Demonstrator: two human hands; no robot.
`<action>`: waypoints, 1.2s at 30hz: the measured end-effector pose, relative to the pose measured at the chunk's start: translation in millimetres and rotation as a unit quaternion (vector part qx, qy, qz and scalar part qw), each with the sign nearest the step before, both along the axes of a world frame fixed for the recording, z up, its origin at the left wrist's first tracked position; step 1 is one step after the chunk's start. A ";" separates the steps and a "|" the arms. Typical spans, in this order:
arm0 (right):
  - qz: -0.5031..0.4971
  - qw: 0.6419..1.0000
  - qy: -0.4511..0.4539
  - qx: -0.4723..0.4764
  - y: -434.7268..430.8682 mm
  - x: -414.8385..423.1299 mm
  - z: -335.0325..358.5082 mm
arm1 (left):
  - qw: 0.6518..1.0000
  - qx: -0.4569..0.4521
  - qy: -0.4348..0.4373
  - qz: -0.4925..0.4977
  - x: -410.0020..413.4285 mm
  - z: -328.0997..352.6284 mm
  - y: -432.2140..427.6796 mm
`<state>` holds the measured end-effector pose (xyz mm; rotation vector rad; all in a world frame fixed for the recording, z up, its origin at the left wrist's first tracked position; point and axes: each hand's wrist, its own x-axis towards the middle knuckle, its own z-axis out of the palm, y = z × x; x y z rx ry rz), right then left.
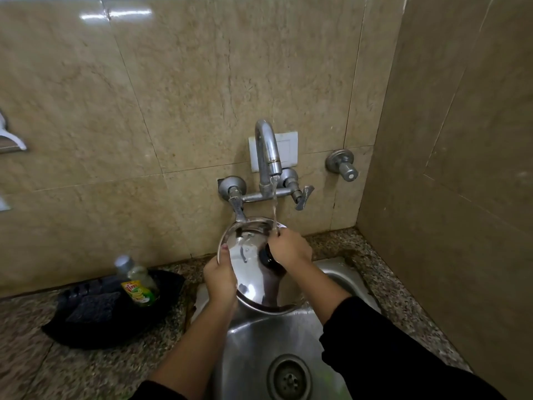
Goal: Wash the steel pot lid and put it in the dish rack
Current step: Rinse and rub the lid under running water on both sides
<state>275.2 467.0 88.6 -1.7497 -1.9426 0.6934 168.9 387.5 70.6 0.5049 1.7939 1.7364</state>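
The round steel pot lid (248,267) is held tilted over the steel sink (253,342), its shiny top facing me. My left hand (220,280) grips the lid's left rim, thumb on the top face. My right hand (288,248) is closed over the black knob (266,255) at the lid's centre, and part of the knob is hidden by it. Water runs from the tap (268,151) and falls onto my right hand and the lid's upper edge. No dish rack is in view.
A black tray (161,307) on the granite counter at left holds a dark scrubber (92,308) and a dish-soap bottle (138,284). The sink drain (289,378) lies below. Tiled walls stand behind and at right, with a second valve (343,164) on the wall.
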 end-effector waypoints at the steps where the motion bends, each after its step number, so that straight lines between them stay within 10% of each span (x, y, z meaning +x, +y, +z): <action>1: -0.005 1.000 0.001 0.023 0.4 -1.6 -1.2 | 1.000 0.003 0.000 -0.003 -1.0 -0.2 -0.1; 9: 0.245 0.905 -0.055 0.344 -10.0 31.4 -44.3 | 0.997 0.017 -0.016 -0.067 -19.9 -1.2 2.1; 18: 0.272 0.930 -0.063 0.240 -3.7 18.0 -9.3 | 0.981 -0.015 0.067 -0.179 6.1 -5.6 3.0; 23: 0.114 0.982 -0.035 0.146 16.0 53.3 -26.2 | 0.988 -0.004 0.031 -0.150 -0.1 -8.6 -4.1; 36: 0.301 0.884 -0.254 0.252 -48.3 17.8 -23.9 | 0.988 0.011 0.027 -0.151 0.1 -11.2 -4.2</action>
